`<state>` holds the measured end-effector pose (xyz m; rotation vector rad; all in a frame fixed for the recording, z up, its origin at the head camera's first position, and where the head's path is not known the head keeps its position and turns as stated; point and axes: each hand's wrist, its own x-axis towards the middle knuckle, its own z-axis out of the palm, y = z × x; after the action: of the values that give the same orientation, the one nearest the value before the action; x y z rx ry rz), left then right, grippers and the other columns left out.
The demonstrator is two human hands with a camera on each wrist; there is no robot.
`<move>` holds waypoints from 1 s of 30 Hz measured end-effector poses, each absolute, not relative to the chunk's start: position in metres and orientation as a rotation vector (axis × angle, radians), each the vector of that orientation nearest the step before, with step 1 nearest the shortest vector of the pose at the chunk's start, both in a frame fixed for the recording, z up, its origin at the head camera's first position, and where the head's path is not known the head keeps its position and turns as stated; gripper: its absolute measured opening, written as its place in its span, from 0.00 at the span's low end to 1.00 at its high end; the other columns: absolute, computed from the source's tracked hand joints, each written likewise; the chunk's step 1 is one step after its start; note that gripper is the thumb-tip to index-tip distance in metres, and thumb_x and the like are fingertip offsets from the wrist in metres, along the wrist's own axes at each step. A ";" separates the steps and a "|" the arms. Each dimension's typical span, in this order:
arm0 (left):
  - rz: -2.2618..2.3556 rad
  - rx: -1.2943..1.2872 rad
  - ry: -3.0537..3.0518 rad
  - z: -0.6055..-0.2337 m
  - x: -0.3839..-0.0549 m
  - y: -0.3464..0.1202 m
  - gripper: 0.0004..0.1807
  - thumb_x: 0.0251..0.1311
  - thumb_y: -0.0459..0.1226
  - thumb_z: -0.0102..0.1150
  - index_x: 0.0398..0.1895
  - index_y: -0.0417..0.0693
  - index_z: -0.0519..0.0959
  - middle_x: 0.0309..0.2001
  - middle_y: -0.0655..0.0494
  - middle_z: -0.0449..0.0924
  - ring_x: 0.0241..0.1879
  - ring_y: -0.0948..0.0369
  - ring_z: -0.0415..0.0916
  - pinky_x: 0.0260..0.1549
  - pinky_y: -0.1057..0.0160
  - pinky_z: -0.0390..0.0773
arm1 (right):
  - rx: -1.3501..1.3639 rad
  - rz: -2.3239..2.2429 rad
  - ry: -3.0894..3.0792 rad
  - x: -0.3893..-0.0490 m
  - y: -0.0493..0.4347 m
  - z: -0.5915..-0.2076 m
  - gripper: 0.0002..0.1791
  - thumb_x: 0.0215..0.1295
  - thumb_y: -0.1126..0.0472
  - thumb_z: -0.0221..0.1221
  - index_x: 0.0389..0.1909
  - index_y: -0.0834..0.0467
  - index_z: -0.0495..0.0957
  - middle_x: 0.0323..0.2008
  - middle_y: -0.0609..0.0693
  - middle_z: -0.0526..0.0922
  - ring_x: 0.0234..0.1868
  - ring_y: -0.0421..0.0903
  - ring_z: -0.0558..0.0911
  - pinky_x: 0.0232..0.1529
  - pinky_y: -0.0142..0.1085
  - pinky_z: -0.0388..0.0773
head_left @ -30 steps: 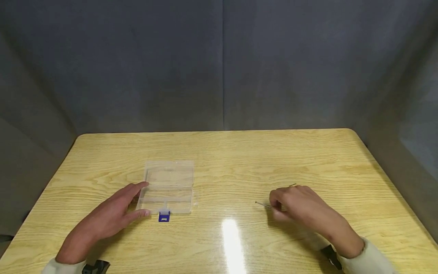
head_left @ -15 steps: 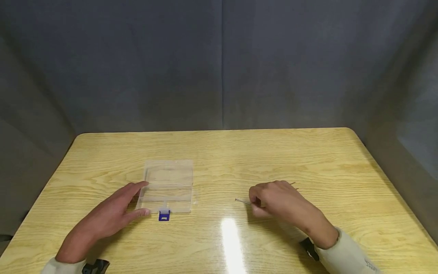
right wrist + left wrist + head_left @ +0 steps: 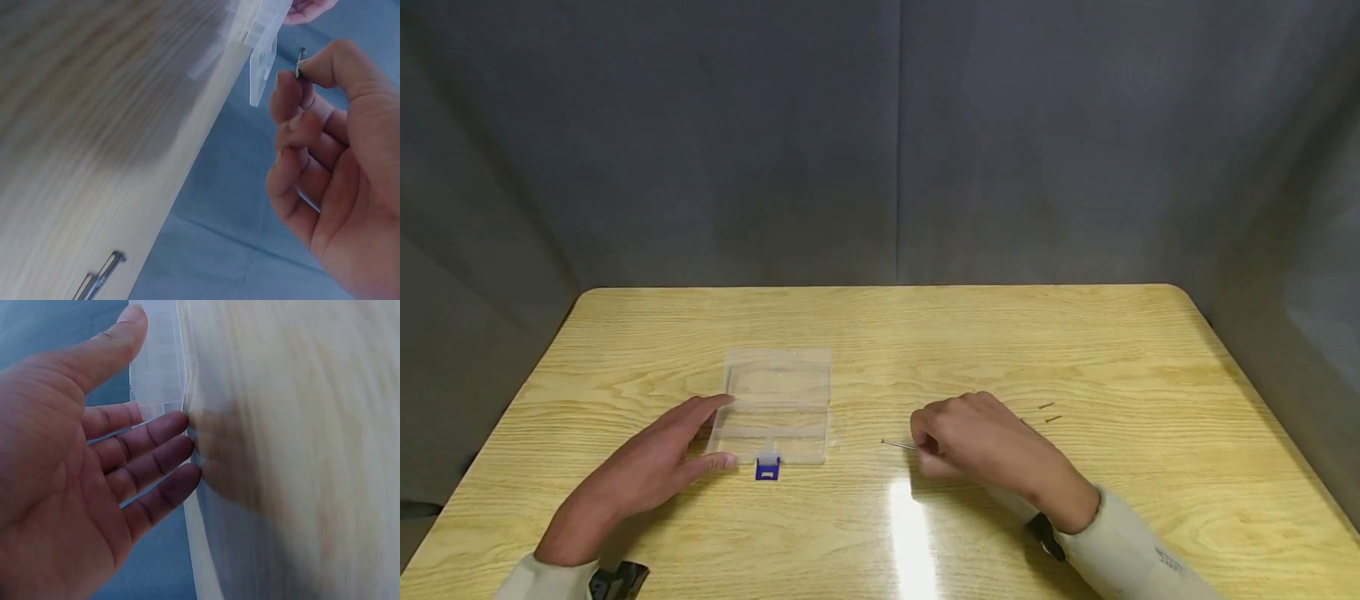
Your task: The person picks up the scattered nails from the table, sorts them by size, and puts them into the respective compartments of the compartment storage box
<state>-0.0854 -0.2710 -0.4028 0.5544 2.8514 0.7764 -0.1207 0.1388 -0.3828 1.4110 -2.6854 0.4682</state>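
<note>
A clear plastic compartment box [image 3: 775,417] lies with its lid folded back on the left part of the table, a blue latch [image 3: 767,469] at its front. My left hand [image 3: 647,462] is at the box's left side, fingers spread and fairly straight; the thumb is near the front left corner and the index fingertip near the left edge. To the right of the box, my right hand [image 3: 977,442] pinches a thin metal nail [image 3: 898,445] between thumb and index finger, its head pointing left. The right wrist view shows the nail [image 3: 300,62] at the fingertips, with the other fingers loosely curled.
Several more nails [image 3: 1053,418] lie on the wooden table [image 3: 1000,333] behind and right of my right hand. A small clear tab or piece [image 3: 837,432] is beside the box's right edge. Grey fabric panels [image 3: 737,150] surround the table's back and sides.
My right hand has moved left towards the box with the nail between its fingers, uncovering the nails on the table behind it. The left hand has stayed at the box.
</note>
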 end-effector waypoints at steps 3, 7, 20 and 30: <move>0.775 0.555 2.855 -0.402 -0.086 -0.270 0.41 0.67 0.56 0.64 0.74 0.41 0.65 0.68 0.37 0.69 0.66 0.38 0.68 0.58 0.37 0.69 | 1.423 0.455 -2.680 -0.124 0.130 -0.382 0.16 0.51 0.67 0.61 0.20 0.45 0.66 0.21 0.34 0.63 0.21 0.30 0.60 0.20 0.29 0.58; 0.782 0.560 2.858 -0.402 -0.087 -0.270 0.41 0.67 0.54 0.66 0.74 0.41 0.65 0.67 0.38 0.70 0.66 0.40 0.69 0.58 0.37 0.69 | 1.443 0.457 -2.656 -0.128 0.118 -0.381 0.15 0.50 0.67 0.61 0.20 0.46 0.66 0.20 0.35 0.63 0.21 0.31 0.60 0.20 0.30 0.58; 0.789 0.595 2.850 -0.406 -0.088 -0.271 0.40 0.67 0.53 0.67 0.74 0.42 0.66 0.66 0.40 0.71 0.65 0.42 0.70 0.58 0.39 0.70 | 1.445 0.438 -2.700 -0.136 0.084 -0.380 0.14 0.54 0.66 0.62 0.22 0.45 0.69 0.21 0.36 0.67 0.21 0.33 0.64 0.21 0.31 0.61; 0.770 0.588 2.863 -0.404 -0.086 -0.271 0.40 0.66 0.51 0.68 0.73 0.41 0.65 0.64 0.39 0.72 0.64 0.41 0.71 0.57 0.38 0.71 | 1.468 0.461 -2.688 -0.144 0.062 -0.376 0.14 0.52 0.67 0.59 0.20 0.46 0.67 0.20 0.36 0.63 0.22 0.33 0.61 0.22 0.31 0.57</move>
<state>-0.0863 -0.2710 -0.4042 0.5876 2.8634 0.7697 -0.1441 0.0624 -0.3761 1.4677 -2.6881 0.4615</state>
